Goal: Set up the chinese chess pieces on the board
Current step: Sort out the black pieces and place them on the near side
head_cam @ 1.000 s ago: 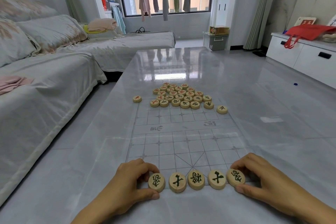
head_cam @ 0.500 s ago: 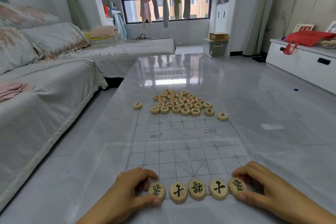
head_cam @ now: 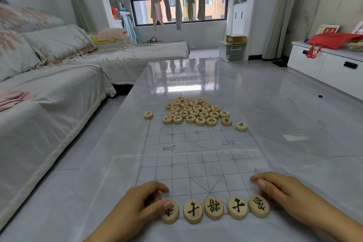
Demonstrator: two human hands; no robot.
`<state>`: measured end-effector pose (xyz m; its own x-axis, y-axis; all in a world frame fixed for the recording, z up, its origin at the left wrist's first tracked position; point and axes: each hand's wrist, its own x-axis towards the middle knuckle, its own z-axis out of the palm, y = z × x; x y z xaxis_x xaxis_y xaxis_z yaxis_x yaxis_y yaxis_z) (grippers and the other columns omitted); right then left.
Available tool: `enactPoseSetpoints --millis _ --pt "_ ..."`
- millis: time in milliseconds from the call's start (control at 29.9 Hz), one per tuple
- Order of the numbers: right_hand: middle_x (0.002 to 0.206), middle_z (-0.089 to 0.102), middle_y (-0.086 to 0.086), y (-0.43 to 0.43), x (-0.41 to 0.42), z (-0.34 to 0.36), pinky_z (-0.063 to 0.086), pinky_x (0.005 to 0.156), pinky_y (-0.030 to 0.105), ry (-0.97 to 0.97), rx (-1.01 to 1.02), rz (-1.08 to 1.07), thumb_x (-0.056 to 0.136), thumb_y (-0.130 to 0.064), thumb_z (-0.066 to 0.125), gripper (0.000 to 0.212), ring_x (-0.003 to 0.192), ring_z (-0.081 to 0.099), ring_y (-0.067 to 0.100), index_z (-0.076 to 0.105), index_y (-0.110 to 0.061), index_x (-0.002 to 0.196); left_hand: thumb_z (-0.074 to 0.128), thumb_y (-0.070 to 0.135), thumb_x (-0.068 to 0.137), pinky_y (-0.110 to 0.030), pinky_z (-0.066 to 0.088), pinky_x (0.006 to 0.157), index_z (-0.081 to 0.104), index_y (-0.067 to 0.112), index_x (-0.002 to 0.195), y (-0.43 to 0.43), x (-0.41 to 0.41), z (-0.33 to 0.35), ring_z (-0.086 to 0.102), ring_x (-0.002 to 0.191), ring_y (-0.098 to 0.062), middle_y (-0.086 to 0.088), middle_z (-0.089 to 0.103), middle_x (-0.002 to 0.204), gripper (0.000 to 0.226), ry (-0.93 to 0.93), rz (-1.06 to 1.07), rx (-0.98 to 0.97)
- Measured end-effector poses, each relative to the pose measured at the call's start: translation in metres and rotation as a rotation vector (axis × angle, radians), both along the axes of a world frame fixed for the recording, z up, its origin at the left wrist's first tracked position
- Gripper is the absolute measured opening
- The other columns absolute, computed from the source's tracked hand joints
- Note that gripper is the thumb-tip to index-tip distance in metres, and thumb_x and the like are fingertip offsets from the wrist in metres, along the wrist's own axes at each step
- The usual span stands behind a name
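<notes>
A clear printed chess board [head_cam: 198, 161] lies on the glossy grey table [head_cam: 176, 76]. Along its near edge stands a row of several wooden pieces with black characters, the middle one [head_cam: 213, 208] at the palace foot. My left hand [head_cam: 137, 208] curls around the leftmost piece [head_cam: 170, 214], thumb on top and index finger behind it. My right hand [head_cam: 284, 194] lies just beyond the rightmost piece [head_cam: 258, 206], fingers stretched and holding nothing. A heap of red and black pieces [head_cam: 194, 112] covers the board's far end.
One red piece [head_cam: 148, 115] sits alone left of the heap, and one black piece [head_cam: 241, 126] right of it. A covered sofa [head_cam: 49, 104] runs along the table's left side. A white cabinet [head_cam: 324, 67] stands at the far right.
My right hand has let go of the rightmost piece and its fingers now lie past it. My left thumb has slid onto the leftmost piece. The view has tilted slightly upward.
</notes>
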<state>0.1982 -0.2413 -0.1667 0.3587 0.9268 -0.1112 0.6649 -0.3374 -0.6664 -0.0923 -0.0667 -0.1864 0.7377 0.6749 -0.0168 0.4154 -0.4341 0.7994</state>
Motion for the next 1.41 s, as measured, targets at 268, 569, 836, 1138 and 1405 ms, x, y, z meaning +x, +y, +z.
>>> enactPoseSetpoints --millis 268,569,836,1138,1405 --pt "0.069 0.065 -0.003 0.014 0.002 -0.003 0.045 0.066 0.017 0.064 -0.046 -0.092 0.095 -0.037 0.037 0.044 0.065 0.057 0.006 0.03 -0.035 0.138 0.028 0.099 0.041 -0.011 0.046 0.072 0.044 0.053 0.115 0.0 0.003 0.004 0.059 0.07 0.0 0.016 0.064 0.075 0.088 -0.024 0.022 -0.072" --pt "0.069 0.065 -0.001 0.02 0.002 -0.004 0.046 0.072 0.022 -0.006 -0.086 -0.09 0.094 -0.042 0.035 0.049 0.068 0.058 0.007 0.025 -0.033 0.141 0.022 0.1 0.041 -0.012 0.044 0.072 0.043 0.058 0.113 0.003 0.003 0.003 0.057 0.068 0.0 0.012 0.066 0.076 0.085 -0.017 0.033 -0.073" --pt "0.053 0.066 -0.001 0.034 0.015 -0.004 0.045 0.058 0.02 0.082 -0.091 -0.129 0.094 -0.041 0.037 0.043 0.048 0.056 0.003 0.034 -0.031 0.137 0.052 0.038 0.089 -0.018 0.047 0.075 0.056 0.035 0.106 0.039 0.034 0.011 0.059 0.077 -0.006 0.004 0.062 0.082 0.018 0.013 0.182 0.122" --pt "0.13 0.047 -0.009 0.058 0.045 -0.015 0.036 0.098 0.025 -0.391 0.065 -0.165 0.095 -0.035 0.039 0.037 0.118 0.043 0.009 0.048 -0.025 0.129 0.036 0.029 0.097 -0.04 0.022 0.113 0.031 0.024 0.141 0.123 0.145 -0.002 0.023 0.14 -0.018 0.002 0.026 0.153 0.045 0.401 0.104 0.587" --pt "0.135 0.037 -0.018 0.066 0.049 -0.023 0.029 0.101 0.018 -0.466 0.08 -0.097 0.094 -0.043 0.035 0.038 0.122 0.033 0.003 0.043 -0.036 0.131 0.03 0.009 0.094 -0.048 0.006 0.117 0.012 0.024 0.147 0.165 0.213 0.005 0.006 0.145 -0.018 0.001 0.007 0.158 0.058 0.556 0.032 0.589"
